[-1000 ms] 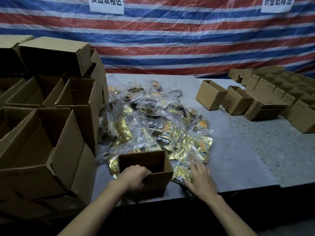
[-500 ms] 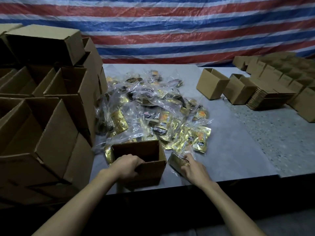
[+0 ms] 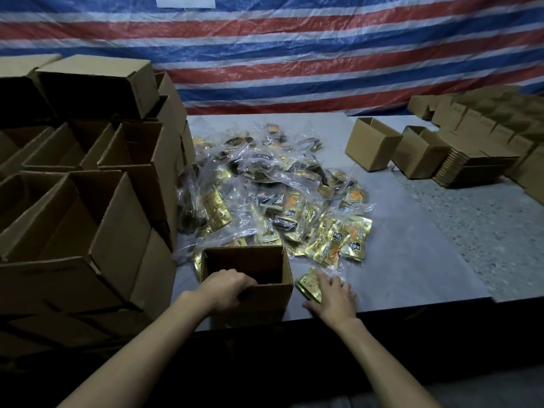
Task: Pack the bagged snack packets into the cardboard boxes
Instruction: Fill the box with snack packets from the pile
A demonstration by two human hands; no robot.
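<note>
A small open cardboard box (image 3: pixel 270 300) stands at the table's near edge, and what shows of its inside is dark. My left hand (image 3: pixel 228 291) grips its near rim, fingers curled over the edge. Just right of the box, my right hand (image 3: pixel 334 295) holds a gold snack packet in a clear bag (image 3: pixel 309 285), fingers over it and thumb at its lower corner. Behind the box lies a large pile of bagged gold and black snack packets (image 3: pixel 279 201).
Large open cardboard boxes (image 3: pixel 88 216) are stacked along the left. Two small open boxes (image 3: pixel 372 145) (image 3: pixel 421 154), a stack of flat cardboard (image 3: pixel 471 169) and more boxes sit at the right. A grey sheet (image 3: pixel 397 260) covers the table; a striped tarp hangs behind.
My right hand has closed on a bagged packet at the pile's near edge and drawn it toward me, beside the box. My left hand stays on the box rim.
</note>
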